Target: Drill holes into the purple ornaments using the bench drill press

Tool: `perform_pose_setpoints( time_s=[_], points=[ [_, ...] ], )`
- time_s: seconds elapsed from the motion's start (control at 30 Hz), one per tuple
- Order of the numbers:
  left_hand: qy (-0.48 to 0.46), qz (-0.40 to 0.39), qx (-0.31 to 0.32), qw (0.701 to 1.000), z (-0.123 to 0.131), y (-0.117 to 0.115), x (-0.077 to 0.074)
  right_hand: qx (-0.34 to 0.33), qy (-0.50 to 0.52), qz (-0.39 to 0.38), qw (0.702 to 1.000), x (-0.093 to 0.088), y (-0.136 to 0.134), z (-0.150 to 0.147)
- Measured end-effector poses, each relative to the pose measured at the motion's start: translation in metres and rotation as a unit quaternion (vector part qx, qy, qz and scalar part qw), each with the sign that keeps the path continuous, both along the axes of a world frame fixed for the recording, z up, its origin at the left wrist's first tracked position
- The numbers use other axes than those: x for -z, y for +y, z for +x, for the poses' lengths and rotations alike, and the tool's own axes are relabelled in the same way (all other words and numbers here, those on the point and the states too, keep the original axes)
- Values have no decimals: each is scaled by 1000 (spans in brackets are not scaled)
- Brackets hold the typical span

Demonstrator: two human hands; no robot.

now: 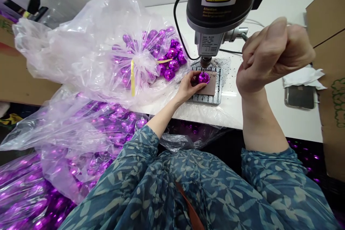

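Observation:
My left hand (188, 87) pinches a shiny purple ball (203, 77) and holds it on a brown pad (212, 84) lying on the metal drill table (208, 97), right under the chuck (205, 61) of the bench drill (218, 3). My right hand (269, 55) is raised at the right of the drill, closed in a fist round the drill's feed lever (244, 36), whose metal end shows beside the fingers.
A clear plastic bag (88, 50) with several purple balls (169, 64) lies left of the drill on the white bench (269, 111). More bags of purple balls (88, 129) hang below at the left. A phone (299, 97) and cardboard boxes (332, 79) stand at the right.

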State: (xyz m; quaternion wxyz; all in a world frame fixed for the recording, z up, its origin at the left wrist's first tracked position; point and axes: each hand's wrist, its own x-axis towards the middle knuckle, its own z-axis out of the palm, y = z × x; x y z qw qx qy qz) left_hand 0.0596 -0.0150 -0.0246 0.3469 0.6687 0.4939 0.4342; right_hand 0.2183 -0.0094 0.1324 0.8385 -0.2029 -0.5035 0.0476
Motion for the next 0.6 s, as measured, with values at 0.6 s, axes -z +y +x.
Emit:
perform_pose_setpoints(
  time_s=[0.6],
  points=[
    [-11, -7, -4, 1000, 0, 3, 4, 69, -49, -17, 996, 39, 20, 11]
  ],
)
